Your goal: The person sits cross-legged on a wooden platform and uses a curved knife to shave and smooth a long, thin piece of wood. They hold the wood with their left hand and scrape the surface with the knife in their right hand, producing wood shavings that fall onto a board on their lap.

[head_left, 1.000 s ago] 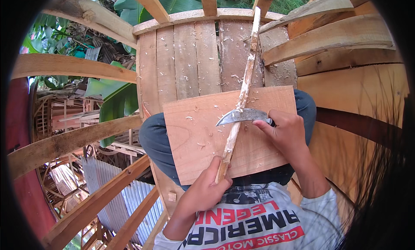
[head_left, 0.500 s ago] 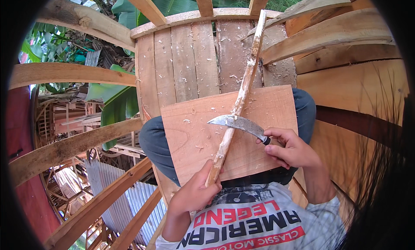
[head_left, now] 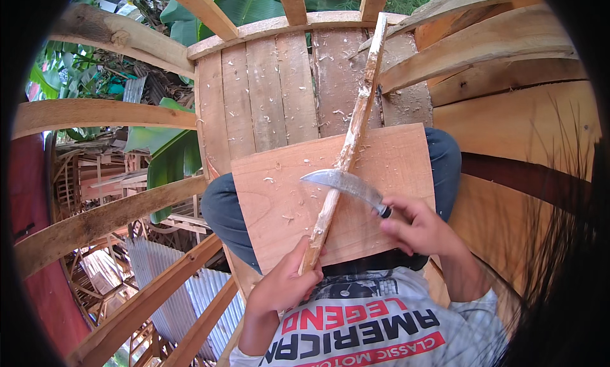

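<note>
A long, rough wooden stick (head_left: pixel 356 122) slants across a flat wooden board (head_left: pixel 267 202) that rests on my lap. My left hand (head_left: pixel 287 277) is closed round the stick's near end. In my right hand (head_left: pixel 418 226) is a curved knife (head_left: pixel 343 181) with a dark handle, mostly hidden by my fingers. The blade lies across the stick over the middle of the board, its tip pointing left. Bark is partly gone from the stick, leaving pale patches. Small shavings are scattered on the board.
Beyond the board is a plank floor (head_left: pixel 267 94) strewn with shavings, edged by a curved beam (head_left: pixel 298 24). Wooden ribs (head_left: pixel 108 115) rise on both sides. Outside at left are corrugated metal sheets (head_left: pixel 155 278) and a large green leaf (head_left: pixel 175 157).
The knife has shifted slightly left and toward me along the stick, with my right hand moving along. My left hand keeps its hold, and the whole view has shifted a little.
</note>
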`<state>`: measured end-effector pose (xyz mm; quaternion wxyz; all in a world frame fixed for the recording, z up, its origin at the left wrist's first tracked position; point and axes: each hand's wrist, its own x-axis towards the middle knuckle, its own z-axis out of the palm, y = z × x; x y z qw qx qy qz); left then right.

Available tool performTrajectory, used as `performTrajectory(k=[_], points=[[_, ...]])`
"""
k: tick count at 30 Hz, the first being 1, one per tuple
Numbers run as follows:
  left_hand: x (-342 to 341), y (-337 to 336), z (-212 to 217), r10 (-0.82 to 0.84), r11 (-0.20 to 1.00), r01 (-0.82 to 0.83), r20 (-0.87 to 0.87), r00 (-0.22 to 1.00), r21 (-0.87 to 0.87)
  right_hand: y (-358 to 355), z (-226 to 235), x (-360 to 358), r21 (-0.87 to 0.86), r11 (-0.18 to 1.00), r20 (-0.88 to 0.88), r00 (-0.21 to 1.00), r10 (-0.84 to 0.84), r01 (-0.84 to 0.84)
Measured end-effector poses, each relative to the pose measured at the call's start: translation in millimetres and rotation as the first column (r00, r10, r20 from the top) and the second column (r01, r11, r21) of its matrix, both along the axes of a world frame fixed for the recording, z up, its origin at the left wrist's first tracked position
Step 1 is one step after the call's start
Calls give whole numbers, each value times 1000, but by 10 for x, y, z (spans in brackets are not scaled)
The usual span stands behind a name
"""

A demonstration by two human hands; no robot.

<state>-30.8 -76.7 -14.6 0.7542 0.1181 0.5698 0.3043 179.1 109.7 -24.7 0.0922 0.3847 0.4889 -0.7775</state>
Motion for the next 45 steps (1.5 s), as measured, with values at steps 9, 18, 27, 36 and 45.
performTrajectory(k=[9,18,27,36,45], points=[[-8,8,16,-11,1000,11,-7,1000,10,50,0,-26,-187,977,-60,992,-111,98],[18,77,27,31,1000,-30,-45,999,3,-247,-198,-81,309,925,-164,970,-179,223],[-49,-16,4,37,999,-38,60,998,15,-119,-97,45,625,710,-144,941,-305,325],[-8,73,86,-45,999,48,-137,990,24,-239,-65,-62,122,952,-98,958,-269,280],[16,234,382,-303,949,300,-569,764,-102,-133,-26,71,-170,985,-92,996,7,-22]])
